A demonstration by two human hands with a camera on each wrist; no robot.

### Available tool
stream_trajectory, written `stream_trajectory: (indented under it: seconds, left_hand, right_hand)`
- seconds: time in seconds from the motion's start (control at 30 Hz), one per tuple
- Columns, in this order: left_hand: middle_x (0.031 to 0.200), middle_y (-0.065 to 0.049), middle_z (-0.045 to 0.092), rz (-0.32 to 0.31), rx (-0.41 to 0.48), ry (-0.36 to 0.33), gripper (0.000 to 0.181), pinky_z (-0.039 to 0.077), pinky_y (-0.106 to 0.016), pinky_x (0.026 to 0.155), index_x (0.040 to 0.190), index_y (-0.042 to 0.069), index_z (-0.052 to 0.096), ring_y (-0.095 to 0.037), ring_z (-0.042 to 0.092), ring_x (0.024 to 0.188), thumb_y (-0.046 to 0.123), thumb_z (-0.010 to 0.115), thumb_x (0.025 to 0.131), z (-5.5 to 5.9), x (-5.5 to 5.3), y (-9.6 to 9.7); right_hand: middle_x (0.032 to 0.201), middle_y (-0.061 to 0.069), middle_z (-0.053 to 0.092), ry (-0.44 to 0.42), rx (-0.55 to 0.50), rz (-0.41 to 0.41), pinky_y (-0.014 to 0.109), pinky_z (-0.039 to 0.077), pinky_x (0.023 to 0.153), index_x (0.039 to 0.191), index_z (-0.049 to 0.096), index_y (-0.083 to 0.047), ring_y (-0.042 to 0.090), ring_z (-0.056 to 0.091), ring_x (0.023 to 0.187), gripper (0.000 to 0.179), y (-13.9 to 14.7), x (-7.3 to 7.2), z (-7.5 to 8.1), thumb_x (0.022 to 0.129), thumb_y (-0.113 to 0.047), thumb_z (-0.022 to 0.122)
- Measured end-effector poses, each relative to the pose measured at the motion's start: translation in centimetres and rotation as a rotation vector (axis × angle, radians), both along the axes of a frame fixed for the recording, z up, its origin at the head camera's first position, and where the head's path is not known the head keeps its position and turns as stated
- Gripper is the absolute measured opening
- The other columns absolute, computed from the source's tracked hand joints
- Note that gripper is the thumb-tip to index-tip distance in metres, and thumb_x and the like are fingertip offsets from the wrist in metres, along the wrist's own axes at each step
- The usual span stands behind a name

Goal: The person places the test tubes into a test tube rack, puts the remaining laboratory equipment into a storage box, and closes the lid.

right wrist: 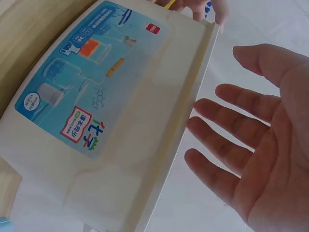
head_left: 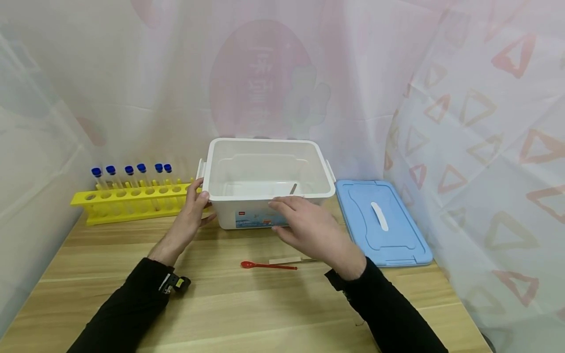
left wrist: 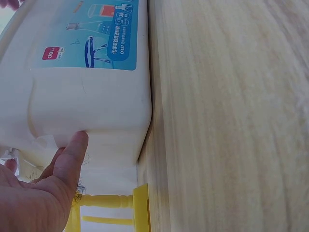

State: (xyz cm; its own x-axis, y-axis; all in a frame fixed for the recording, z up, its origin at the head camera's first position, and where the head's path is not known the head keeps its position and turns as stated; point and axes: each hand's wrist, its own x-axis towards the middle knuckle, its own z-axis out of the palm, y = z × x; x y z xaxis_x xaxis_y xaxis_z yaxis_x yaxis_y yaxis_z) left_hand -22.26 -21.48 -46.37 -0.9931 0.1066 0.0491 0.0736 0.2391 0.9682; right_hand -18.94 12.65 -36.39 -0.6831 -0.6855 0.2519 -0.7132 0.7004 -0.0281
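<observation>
A white plastic storage box stands without its lid on the table, a blue printed label on its front. My left hand is at the box's left end. In the left wrist view one extended finger touches the box near its corner. My right hand is at the front rim, palm towards the box, with fingers spread and slightly bent and nothing between them. Inside the box lies a thin greyish strip.
On the left a yellow rack carries several test tubes with blue caps. The blue lid with its white handle lies to the right. In front of the box are a red spoon and a pale flat strip. Printed curtains surround the table.
</observation>
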Motion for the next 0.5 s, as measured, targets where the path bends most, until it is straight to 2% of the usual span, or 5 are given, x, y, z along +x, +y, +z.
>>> stream_trajectory:
  seconds: [0.23,0.5]
  left_hand:
    - [0.189,-0.032,0.019,-0.007,0.005,0.0,0.073,0.04,-0.086,0.132,0.186,0.037,-0.001,-0.06,0.031,0.173,0.06,0.029,0.124,0.0,0.0,0.0]
    - [0.19,-0.031,0.019,-0.007,-0.01,0.0,0.072,0.041,-0.085,0.132,0.186,0.037,0.0,-0.061,0.032,0.173,0.06,0.03,0.125,0.2,0.1,0.1]
  right_hand:
    - [0.161,0.002,0.074,0.032,0.035,0.044,0.04,0.07,0.112,0.161,0.068,-0.015,0.023,0.072,0.149,0.055,-0.4,0.6,-1.0,0.112,-0.036,0.083]
    - [0.155,0.004,0.077,-0.027,0.074,0.056,0.041,0.073,0.104,0.158,0.069,-0.014,0.024,0.076,0.141,0.056,-1.1,0.7,-2.4,0.11,-0.036,0.086]
